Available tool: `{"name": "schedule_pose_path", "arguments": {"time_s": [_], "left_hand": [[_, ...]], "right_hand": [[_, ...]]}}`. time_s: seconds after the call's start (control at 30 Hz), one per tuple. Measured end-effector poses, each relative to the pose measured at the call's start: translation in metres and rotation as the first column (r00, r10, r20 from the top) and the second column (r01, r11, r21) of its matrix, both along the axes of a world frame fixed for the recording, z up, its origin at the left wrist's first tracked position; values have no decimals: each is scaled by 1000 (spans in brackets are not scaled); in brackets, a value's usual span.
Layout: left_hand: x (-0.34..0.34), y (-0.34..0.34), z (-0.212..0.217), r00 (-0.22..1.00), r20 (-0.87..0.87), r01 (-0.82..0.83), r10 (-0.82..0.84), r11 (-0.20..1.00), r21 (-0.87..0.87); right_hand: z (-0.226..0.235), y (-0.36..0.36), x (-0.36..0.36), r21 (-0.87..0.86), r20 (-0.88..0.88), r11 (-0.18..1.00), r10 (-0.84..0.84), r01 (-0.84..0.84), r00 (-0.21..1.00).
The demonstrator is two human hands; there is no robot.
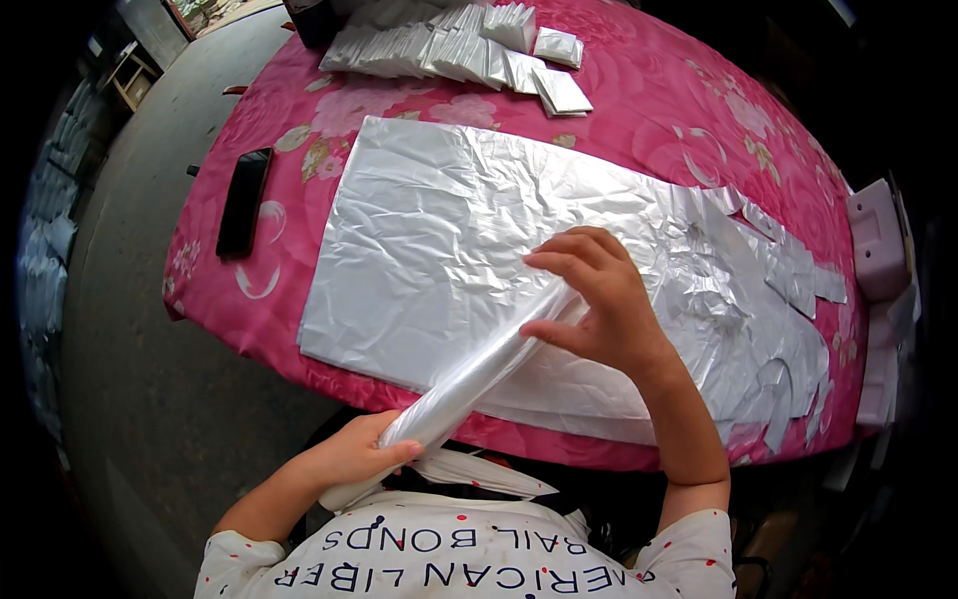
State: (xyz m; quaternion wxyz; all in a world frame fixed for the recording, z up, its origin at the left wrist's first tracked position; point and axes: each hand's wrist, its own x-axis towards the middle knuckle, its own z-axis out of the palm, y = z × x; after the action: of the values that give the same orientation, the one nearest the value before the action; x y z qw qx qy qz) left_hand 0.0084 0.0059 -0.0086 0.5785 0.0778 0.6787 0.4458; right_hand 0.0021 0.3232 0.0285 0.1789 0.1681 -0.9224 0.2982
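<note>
A thin whitish plastic bag (479,371), folded lengthwise into a long narrow strip, slants over the near edge of the table. My left hand (364,451) is closed around its lower end, close to my body. At the upper end, my right hand (591,295) has its thumb and fingers spread apart, with the strip's end between or just beneath them. Under both lies a flat pile of shiny white plastic bags (399,215), wrinkled, with cut handle ends (788,275) loose at the right. The strip's far tip is partly hidden by my right hand.
A pink flowered cloth (689,125) covers the table. Rows of small folded plastic packets (429,50) sit at the far side, and a black phone (244,203) lies at the left. Pale pink plastic containers (878,240) stand by the right edge. Bundles (50,250) line the floor far left.
</note>
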Motion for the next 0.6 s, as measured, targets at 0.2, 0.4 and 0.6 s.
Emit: {"name": "schedule_pose_path", "arguments": {"time_s": [0.2,0.4,0.6], "left_hand": [[-2,0,2,999,-22,28,-28,1000,-6],[-2,-4,2,999,-35,35,-35,999,3],[-5,-4,2,999,-12,43,-43,999,9]], "right_hand": [[-31,-47,8,290,232,850,383,-440,894],[-33,-14,4,342,262,881,246,-328,933],[-31,40,7,228,199,974,-41,-6,979]]}}
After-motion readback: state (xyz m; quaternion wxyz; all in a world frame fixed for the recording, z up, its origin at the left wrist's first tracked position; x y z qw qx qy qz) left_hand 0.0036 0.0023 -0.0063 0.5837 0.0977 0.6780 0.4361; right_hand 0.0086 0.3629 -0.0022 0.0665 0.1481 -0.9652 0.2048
